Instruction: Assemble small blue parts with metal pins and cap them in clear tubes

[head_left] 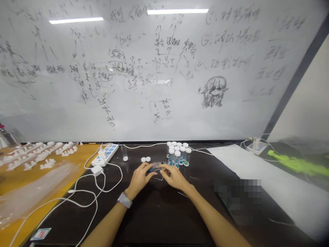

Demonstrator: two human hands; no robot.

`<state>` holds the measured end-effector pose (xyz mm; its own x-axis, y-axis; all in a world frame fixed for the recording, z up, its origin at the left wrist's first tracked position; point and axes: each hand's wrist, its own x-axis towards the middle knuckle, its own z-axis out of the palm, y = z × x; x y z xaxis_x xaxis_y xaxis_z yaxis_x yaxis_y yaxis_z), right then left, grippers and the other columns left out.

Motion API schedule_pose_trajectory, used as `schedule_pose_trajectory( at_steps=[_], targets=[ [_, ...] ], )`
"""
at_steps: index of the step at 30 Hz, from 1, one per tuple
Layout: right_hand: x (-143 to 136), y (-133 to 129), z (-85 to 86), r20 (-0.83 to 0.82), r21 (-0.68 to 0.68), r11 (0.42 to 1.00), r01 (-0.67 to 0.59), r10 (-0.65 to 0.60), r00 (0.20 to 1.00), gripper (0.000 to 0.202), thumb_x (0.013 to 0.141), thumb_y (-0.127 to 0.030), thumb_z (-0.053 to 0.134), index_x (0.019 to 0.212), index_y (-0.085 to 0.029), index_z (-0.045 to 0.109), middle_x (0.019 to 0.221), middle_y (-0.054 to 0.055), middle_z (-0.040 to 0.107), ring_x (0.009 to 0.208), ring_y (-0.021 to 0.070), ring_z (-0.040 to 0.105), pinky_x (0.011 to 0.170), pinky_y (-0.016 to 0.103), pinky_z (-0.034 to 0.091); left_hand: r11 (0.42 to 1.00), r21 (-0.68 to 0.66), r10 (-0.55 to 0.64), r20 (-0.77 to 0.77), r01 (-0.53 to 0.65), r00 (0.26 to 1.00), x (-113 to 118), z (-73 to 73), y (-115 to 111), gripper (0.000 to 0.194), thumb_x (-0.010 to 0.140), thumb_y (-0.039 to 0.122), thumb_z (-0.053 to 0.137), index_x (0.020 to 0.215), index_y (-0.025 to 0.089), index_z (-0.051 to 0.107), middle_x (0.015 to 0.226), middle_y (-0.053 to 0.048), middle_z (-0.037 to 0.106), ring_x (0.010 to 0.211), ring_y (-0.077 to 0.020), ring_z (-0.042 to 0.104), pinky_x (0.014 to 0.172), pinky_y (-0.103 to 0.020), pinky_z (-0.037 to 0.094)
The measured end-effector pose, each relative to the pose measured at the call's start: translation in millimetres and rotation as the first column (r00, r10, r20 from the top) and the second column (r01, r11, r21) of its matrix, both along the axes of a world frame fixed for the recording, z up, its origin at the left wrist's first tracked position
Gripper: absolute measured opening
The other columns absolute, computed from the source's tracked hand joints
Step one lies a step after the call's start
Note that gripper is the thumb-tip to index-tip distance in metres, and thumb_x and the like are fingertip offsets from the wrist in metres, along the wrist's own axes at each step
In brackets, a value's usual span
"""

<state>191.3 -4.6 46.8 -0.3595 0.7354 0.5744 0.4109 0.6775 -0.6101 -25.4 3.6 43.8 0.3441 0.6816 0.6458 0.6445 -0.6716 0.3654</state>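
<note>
Between my two hands, low over the dark table, is a small clear, shiny thing with blue bits (155, 167). Its exact kind is too small to make out. My left hand (140, 178) grips its left end with the fingers bent and the thumb below. On the other end are the bent fingers of my right hand (174, 176). Just behind the hands lie two loose white caps (145, 159) and a tiny black piece (162, 162). Several clear tubes with white caps (177, 154) are grouped behind my right hand, with blue and green bits inside.
A clear tube (124, 152) stands at the back left beside a white power strip (105, 155). White cables (84, 202) loop across the left side. White plastic parts (38, 154) lie on the yellow surface. White sheet (246, 171) and green pieces (295, 164) are at right.
</note>
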Motion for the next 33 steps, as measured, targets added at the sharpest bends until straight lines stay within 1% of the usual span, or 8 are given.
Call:
schedule_pose_trajectory(
  at_steps=[8, 14, 18, 20, 23, 26, 29, 33],
  targets=[
    [-2, -1, -3.0, -0.058, -0.129, 0.989, -0.070, 0.063, 0.996, 0.034, 0.096, -0.043, 0.051, 0.116, -0.021, 0.067, 0.056, -0.003, 0.060, 0.047, 0.0129, 0.052, 0.048, 0.021, 0.040, 1.000, -0.004, -0.025, 0.004, 0.025, 1.000, 0, -1.2, 0, 0.036, 0.088, 0.043, 0.064, 0.121, 0.028, 0.064, 0.104, -0.005, 0.065, 0.094, -0.0214, 0.066, 0.085, -0.034, 0.054],
    [-8, -4, -5.9, -0.017, -0.159, 0.977, -0.142, 0.141, 0.990, 0.034, 0.096, -0.043, 0.049, 0.115, -0.022, 0.070, 0.049, -0.006, 0.053, 0.039, 0.0099, 0.045, 0.042, 0.019, 0.034, 0.992, -0.058, -0.112, -0.027, 0.110, 0.993, 2, -2.0, -6, 0.034, 0.091, 0.031, 0.061, 0.125, 0.029, 0.062, 0.106, -0.004, 0.065, 0.097, -0.0198, 0.065, 0.089, -0.034, 0.053],
    [-9, -7, -5.1, -0.004, -0.191, 0.962, -0.195, 0.198, 0.980, 0.038, 0.097, -0.043, 0.048, 0.121, -0.021, 0.066, 0.047, -0.007, 0.052, 0.038, 0.0099, 0.045, 0.044, 0.019, 0.038, 0.986, -0.069, -0.156, -0.066, 0.151, 0.986, 3, -3.3, -6, 0.036, 0.092, 0.032, 0.060, 0.128, 0.030, 0.060, 0.108, -0.004, 0.065, 0.097, -0.0197, 0.065, 0.089, -0.034, 0.054],
    [-6, -6, -3.5, -0.045, -0.205, 0.962, -0.180, 0.175, 0.984, 0.040, 0.097, -0.043, 0.049, 0.126, -0.020, 0.062, 0.049, -0.007, 0.054, 0.042, 0.0110, 0.050, 0.048, 0.021, 0.042, 0.992, -0.052, -0.119, -0.033, 0.117, 0.992, 2, -3.2, -3, 0.035, 0.091, 0.033, 0.061, 0.127, 0.030, 0.061, 0.108, -0.004, 0.066, 0.097, -0.0202, 0.066, 0.089, -0.034, 0.054],
    [0, 1, -2.6, -0.127, -0.164, 0.984, -0.072, 0.051, 0.991, 0.036, 0.097, -0.041, 0.051, 0.125, -0.020, 0.059, 0.061, -0.005, 0.058, 0.052, 0.0125, 0.054, 0.055, 0.022, 0.044, 1.000, -0.008, -0.013, 0.043, 0.014, 0.999, -2, -3.1, 4, 0.035, 0.087, 0.038, 0.067, 0.120, 0.028, 0.064, 0.108, -0.005, 0.066, 0.098, -0.0224, 0.066, 0.088, -0.036, 0.054],
    [5, 9, -9.2, -0.011, -0.050, 0.997, 0.053, -0.054, 0.998, 0.018, 0.093, -0.035, 0.059, 0.103, -0.022, 0.066, 0.074, -0.001, 0.060, 0.067, 0.0148, 0.057, 0.066, 0.026, 0.046, 0.999, 0.024, 0.040, 0.068, -0.042, 0.997, -7, -3.9, 10, 0.035, 0.084, 0.039, 0.071, 0.116, 0.027, 0.065, 0.108, -0.005, 0.067, 0.100, -0.0236, 0.066, 0.089, -0.038, 0.054],
    [4, 15, -24.0, 0.197, 0.035, 0.997, 0.072, -0.078, 0.977, 0.007, 0.086, -0.029, 0.069, 0.087, -0.022, 0.068, 0.090, 0.003, 0.062, 0.089, 0.0193, 0.059, 0.082, 0.031, 0.047, 0.998, 0.036, 0.048, 0.058, -0.051, 0.997, -10, -5.3, 12, 0.035, 0.084, 0.038, 0.071, 0.116, 0.028, 0.065, 0.108, -0.005, 0.067, 0.098, -0.0229, 0.067, 0.088, -0.037, 0.054],
    [-9, 14, -43.0, 0.380, 0.034, 0.991, 0.130, -0.133, 0.915, 0.006, 0.087, -0.020, 0.066, 0.081, -0.019, 0.067, 0.089, 0.006, 0.062, 0.089, 0.0214, 0.058, 0.083, 0.033, 0.046, 0.999, 0.012, 0.044, 0.034, -0.045, 0.998, -7, -7.3, 11, 0.037, 0.083, 0.040, 0.072, 0.117, 0.027, 0.065, 0.107, -0.005, 0.067, 0.096, -0.0227, 0.067, 0.089, -0.038, 0.054]
  ],
)
